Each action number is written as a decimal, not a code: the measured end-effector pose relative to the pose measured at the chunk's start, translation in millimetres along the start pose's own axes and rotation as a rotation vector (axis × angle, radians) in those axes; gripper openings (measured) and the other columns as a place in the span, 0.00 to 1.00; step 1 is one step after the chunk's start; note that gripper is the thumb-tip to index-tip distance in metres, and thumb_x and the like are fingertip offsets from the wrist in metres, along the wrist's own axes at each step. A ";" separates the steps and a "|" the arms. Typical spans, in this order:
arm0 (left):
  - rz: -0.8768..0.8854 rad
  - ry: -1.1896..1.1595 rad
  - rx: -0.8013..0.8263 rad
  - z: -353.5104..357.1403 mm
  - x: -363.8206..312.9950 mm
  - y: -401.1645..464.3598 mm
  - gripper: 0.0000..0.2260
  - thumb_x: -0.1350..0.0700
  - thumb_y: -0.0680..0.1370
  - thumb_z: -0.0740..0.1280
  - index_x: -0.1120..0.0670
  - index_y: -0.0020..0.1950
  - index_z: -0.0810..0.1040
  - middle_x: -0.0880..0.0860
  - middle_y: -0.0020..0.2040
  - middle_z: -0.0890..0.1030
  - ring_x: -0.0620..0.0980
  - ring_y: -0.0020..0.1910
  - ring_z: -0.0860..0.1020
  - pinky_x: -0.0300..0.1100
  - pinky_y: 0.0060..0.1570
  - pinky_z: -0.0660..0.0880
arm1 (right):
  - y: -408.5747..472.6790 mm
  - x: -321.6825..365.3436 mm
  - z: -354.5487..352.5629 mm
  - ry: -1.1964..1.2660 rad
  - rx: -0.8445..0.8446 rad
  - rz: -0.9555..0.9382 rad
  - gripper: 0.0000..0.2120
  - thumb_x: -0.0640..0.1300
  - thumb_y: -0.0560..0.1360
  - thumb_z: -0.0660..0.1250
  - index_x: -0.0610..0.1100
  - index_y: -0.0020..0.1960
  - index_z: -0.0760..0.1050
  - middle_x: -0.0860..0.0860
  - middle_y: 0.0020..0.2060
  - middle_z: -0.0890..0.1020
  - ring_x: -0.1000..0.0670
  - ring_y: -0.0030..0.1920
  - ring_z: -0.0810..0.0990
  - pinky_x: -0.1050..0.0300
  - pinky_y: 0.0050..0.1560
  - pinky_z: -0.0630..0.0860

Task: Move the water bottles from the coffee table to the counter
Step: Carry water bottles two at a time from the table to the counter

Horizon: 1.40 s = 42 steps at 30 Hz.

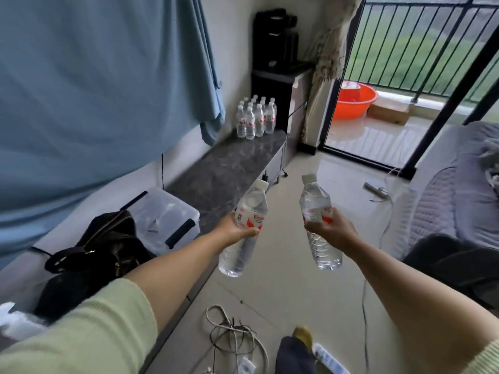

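My left hand grips a clear water bottle with a white cap and a red and white label, tilted to the right. My right hand grips a second bottle of the same kind, nearly upright. Both bottles hang in the air above the floor. A long dark marble counter runs along the left wall ahead. Several water bottles stand in a cluster at its far end.
A clear storage box and a dark handbag sit on the near part of the counter. Tangled cables and a power strip lie on the floor. A grey sofa stands right. An open balcony door shows an orange basin.
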<state>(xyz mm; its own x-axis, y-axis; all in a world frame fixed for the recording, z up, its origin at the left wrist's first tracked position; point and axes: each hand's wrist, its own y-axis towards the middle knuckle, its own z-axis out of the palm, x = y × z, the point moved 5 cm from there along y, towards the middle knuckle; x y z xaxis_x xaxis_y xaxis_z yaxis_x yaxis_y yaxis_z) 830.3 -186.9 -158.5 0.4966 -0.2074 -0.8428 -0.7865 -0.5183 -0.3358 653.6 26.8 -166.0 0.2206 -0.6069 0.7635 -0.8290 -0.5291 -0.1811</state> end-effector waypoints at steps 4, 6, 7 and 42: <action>-0.035 -0.018 -0.064 14.1 -39.0 76.4 0.14 0.58 0.71 0.76 0.58 0.55 0.81 0.54 0.49 0.83 0.49 0.49 0.80 0.39 0.51 0.75 | 86.0 -6.0 -34.1 0.019 0.030 -0.012 0.21 0.57 0.65 0.74 0.50 0.54 0.76 0.51 0.46 0.83 0.48 0.48 0.81 0.54 0.48 0.75; -0.039 -0.029 -0.086 25.7 -61.4 114.3 0.12 0.57 0.71 0.76 0.56 0.53 0.81 0.51 0.46 0.83 0.48 0.47 0.80 0.35 0.44 0.74 | 126.4 -10.4 -56.2 0.010 0.046 -0.024 0.19 0.57 0.65 0.74 0.51 0.53 0.77 0.53 0.44 0.84 0.48 0.47 0.81 0.54 0.47 0.76; -0.032 -0.037 -0.090 29.7 -70.5 126.7 0.11 0.57 0.71 0.76 0.55 0.52 0.81 0.49 0.44 0.82 0.47 0.46 0.80 0.33 0.40 0.73 | 141.7 -11.0 -64.7 0.004 0.052 -0.032 0.19 0.56 0.65 0.74 0.51 0.53 0.77 0.52 0.44 0.84 0.48 0.47 0.81 0.53 0.49 0.77; -0.241 -0.119 -0.094 31.6 -232.5 644.3 0.20 0.53 0.69 0.76 0.55 0.59 0.78 0.52 0.55 0.81 0.52 0.57 0.78 0.45 0.60 0.73 | 668.6 -1.8 -167.1 0.031 0.107 0.112 0.24 0.53 0.67 0.75 0.46 0.59 0.74 0.48 0.48 0.83 0.46 0.49 0.81 0.48 0.54 0.78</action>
<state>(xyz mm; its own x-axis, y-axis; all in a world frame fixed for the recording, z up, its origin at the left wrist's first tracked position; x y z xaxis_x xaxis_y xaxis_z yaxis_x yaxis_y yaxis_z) 196.5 -446.5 -192.2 0.6145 0.0270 -0.7885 -0.6107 -0.6164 -0.4971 13.1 -226.8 -184.8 0.1127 -0.6476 0.7536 -0.7878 -0.5204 -0.3294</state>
